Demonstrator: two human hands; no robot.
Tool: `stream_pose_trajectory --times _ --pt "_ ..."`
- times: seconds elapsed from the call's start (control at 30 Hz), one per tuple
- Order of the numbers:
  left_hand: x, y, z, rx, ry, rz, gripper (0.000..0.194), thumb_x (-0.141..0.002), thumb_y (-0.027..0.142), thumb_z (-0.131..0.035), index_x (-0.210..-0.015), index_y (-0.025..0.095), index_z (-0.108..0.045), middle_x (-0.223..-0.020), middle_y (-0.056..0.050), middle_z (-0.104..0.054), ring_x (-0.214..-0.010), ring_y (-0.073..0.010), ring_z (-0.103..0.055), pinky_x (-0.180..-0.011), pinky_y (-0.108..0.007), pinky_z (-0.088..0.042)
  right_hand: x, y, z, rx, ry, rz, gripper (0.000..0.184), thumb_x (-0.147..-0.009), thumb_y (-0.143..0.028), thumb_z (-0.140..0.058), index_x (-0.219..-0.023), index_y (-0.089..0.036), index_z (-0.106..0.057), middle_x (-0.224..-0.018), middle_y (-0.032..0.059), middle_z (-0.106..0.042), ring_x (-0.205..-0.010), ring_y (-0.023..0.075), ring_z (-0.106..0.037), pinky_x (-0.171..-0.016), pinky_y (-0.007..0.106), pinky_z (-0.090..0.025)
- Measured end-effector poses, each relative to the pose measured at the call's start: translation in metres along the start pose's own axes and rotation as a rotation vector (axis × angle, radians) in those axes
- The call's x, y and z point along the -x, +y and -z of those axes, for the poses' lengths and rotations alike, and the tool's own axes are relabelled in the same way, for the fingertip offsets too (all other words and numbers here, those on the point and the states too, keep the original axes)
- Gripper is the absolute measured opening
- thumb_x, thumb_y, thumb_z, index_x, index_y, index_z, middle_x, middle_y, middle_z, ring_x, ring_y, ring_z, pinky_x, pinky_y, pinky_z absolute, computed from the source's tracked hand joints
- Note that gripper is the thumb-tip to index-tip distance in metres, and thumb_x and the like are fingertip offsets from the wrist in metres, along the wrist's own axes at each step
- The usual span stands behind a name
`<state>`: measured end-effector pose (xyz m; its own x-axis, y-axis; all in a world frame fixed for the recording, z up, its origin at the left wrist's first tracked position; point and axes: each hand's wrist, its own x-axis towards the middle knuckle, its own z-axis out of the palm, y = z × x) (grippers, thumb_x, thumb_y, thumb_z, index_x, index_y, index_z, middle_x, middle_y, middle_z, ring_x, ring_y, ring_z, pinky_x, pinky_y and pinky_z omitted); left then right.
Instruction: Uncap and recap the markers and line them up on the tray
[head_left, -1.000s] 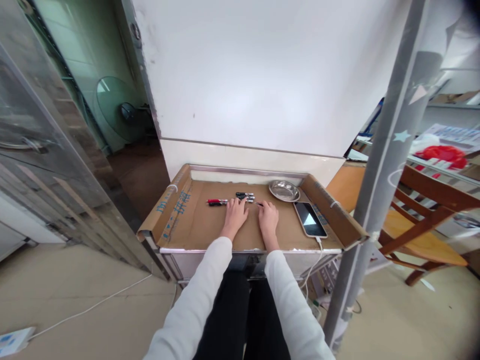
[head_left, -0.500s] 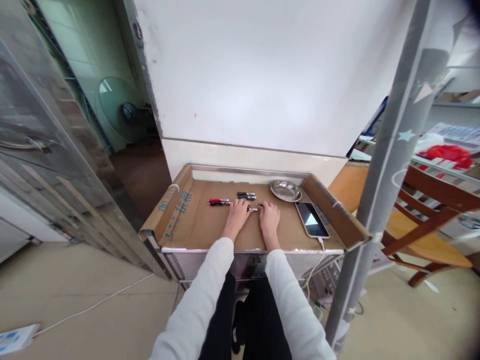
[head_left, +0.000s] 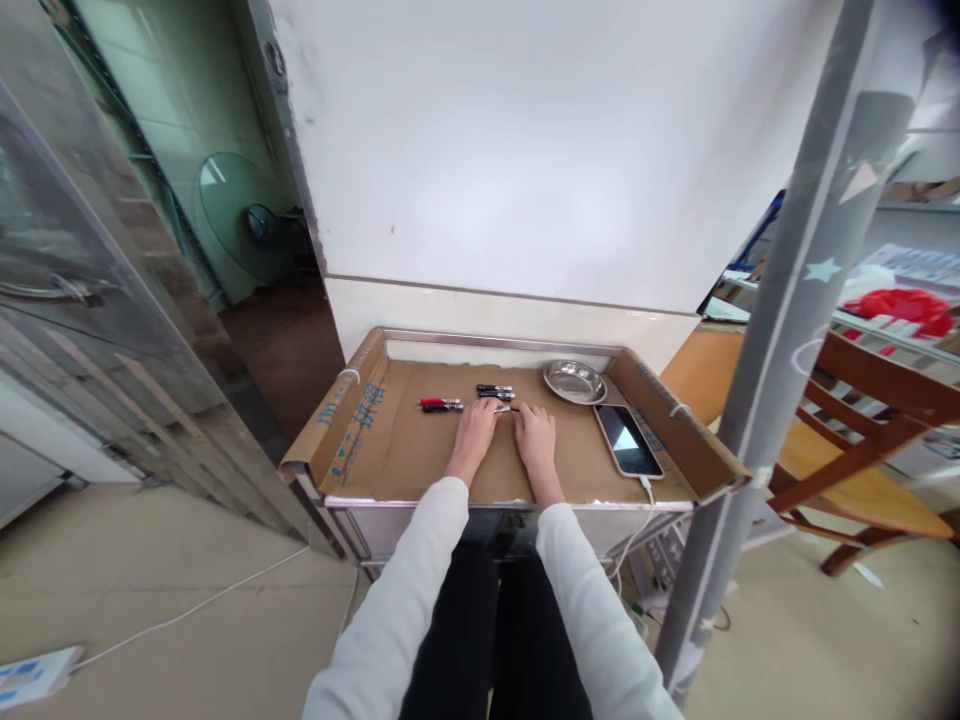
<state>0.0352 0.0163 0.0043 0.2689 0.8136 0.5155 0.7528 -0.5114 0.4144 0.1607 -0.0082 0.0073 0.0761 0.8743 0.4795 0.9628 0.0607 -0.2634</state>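
Over the middle of the cardboard-lined table, my left hand (head_left: 475,432) is closed around one end of a pen (head_left: 505,409). The fingers of my right hand (head_left: 535,436) pinch at the pen's other end; a short pale and dark stretch shows between the hands, and the rest is hidden by fingers. Just beyond the hands lie black pens (head_left: 494,390) side by side. To the left of my left hand, a red pen (head_left: 439,402) rests against a black pen (head_left: 442,408).
A round metal dish (head_left: 574,382) sits at the back right. In front of it lies a phone (head_left: 628,441) with a white cable (head_left: 647,490) over the front edge. Folded cardboard walls (head_left: 337,415) rise at both sides. A grey pole (head_left: 776,330) and a wooden chair (head_left: 862,460) stand at right.
My right hand has moved slightly left, closing the gap to the pen in my left hand; its fingertips now meet the pen's end. The pens, dish and phone stay in place.
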Motion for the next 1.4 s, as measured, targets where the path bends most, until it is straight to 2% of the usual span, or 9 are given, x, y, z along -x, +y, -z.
stream_pose_trajectory --times 0.13,0.27,0.37,0.6,0.77,0.93,1.03,1.2,1.4 --pt "-0.001 0.000 0.003 0.000 0.001 -0.003 0.017 -0.089 0.019 -0.044 -0.100 0.020 -0.057 -0.096 -0.006 -0.061 -0.091 -0.0195 -0.055 -0.084 -0.032 -0.040 0.001 0.000 -0.002 -0.155 -0.030 0.063 0.034 -0.088 -0.019 -0.035 -0.116 -0.018 -0.054 -0.101 0.0087 -0.065 -0.092 0.0186 -0.056 -0.083 0.029 -0.036" --pt "0.000 0.001 0.008 0.042 0.063 0.067 0.016 -0.089 0.018 -0.044 -0.098 0.020 -0.056 -0.097 -0.006 -0.062 -0.091 -0.0191 -0.055 -0.085 -0.033 -0.039 0.003 0.000 -0.003 -0.440 -0.111 0.257 0.065 -0.080 -0.013 -0.034 -0.143 -0.017 -0.016 -0.126 0.0084 -0.055 -0.100 0.0151 -0.057 -0.083 0.026 -0.043" --pt "0.007 0.006 0.016 0.057 0.149 0.136 0.016 -0.089 0.022 -0.046 -0.100 0.023 -0.056 -0.101 -0.006 -0.062 -0.099 -0.0219 -0.051 -0.090 -0.038 -0.035 0.002 0.000 -0.005 -0.466 -0.076 0.246 0.072 -0.078 -0.012 -0.033 -0.145 -0.016 -0.005 -0.135 0.0101 -0.047 -0.110 0.0158 -0.053 -0.089 0.028 -0.043" --pt "0.038 0.006 0.033 -0.173 0.204 0.491 0.019 -0.089 0.022 -0.045 -0.103 0.024 -0.058 -0.104 -0.007 -0.060 -0.094 -0.0249 -0.048 -0.084 -0.041 -0.037 -0.004 0.006 -0.019 -0.193 0.068 0.069 0.050 -0.079 -0.010 -0.036 -0.129 -0.010 -0.044 -0.117 0.0155 -0.054 -0.103 0.0235 -0.049 -0.091 0.038 -0.039" --pt "0.035 -0.001 0.029 -0.284 0.194 0.592 0.019 -0.086 0.017 -0.045 -0.101 0.016 -0.057 -0.099 -0.012 -0.055 -0.096 -0.0244 -0.050 -0.082 -0.037 -0.041 -0.002 0.006 -0.019 -0.075 0.008 0.022 0.045 -0.082 -0.013 -0.039 -0.125 -0.014 -0.050 -0.111 0.0137 -0.053 -0.098 0.0228 -0.047 -0.088 0.035 -0.037" --pt "0.027 -0.004 0.024 -0.300 0.270 0.593 0.034 -0.085 0.012 -0.039 -0.117 0.016 -0.051 -0.127 -0.017 -0.043 -0.107 -0.0291 -0.047 -0.083 -0.042 -0.042 -0.001 0.003 -0.015 -0.034 -0.028 0.009 0.041 -0.084 -0.015 -0.039 -0.124 -0.016 -0.051 -0.107 0.0122 -0.054 -0.096 0.0217 -0.046 -0.086 0.033 -0.035" --pt "0.024 -0.009 0.023 -0.307 0.211 0.531 0.043 -0.085 0.009 -0.037 -0.126 0.018 -0.047 -0.139 -0.017 -0.033 -0.115 -0.0322 -0.043 -0.088 -0.046 -0.040 0.000 0.001 -0.014 0.001 -0.043 -0.008 0.041 -0.085 -0.017 -0.039 -0.125 -0.019 -0.050 -0.108 0.0120 -0.053 -0.097 0.0219 -0.045 -0.086 0.032 -0.034" --pt "0.015 -0.025 0.022 -0.263 0.101 0.451 0.040 -0.083 0.008 -0.037 -0.121 0.011 -0.051 -0.133 -0.019 -0.041 -0.112 -0.0307 -0.045 -0.091 -0.044 -0.040 -0.004 -0.005 -0.011 0.097 -0.097 -0.033 0.047 -0.086 -0.021 -0.043 -0.131 -0.030 -0.044 -0.109 0.0116 -0.051 -0.097 0.0238 -0.046 -0.082 0.034 -0.033" --pt "0.005 -0.032 0.017 -0.264 0.117 0.400 0.038 -0.082 0.008 -0.040 -0.118 0.011 -0.050 -0.126 -0.019 -0.045 -0.109 -0.0288 -0.047 -0.090 -0.042 -0.040 -0.011 -0.006 -0.010 0.130 -0.092 -0.013 0.045 -0.086 -0.018 -0.042 -0.128 -0.033 -0.048 -0.104 0.0106 -0.051 -0.094 0.0226 -0.046 -0.081 0.034 -0.032"
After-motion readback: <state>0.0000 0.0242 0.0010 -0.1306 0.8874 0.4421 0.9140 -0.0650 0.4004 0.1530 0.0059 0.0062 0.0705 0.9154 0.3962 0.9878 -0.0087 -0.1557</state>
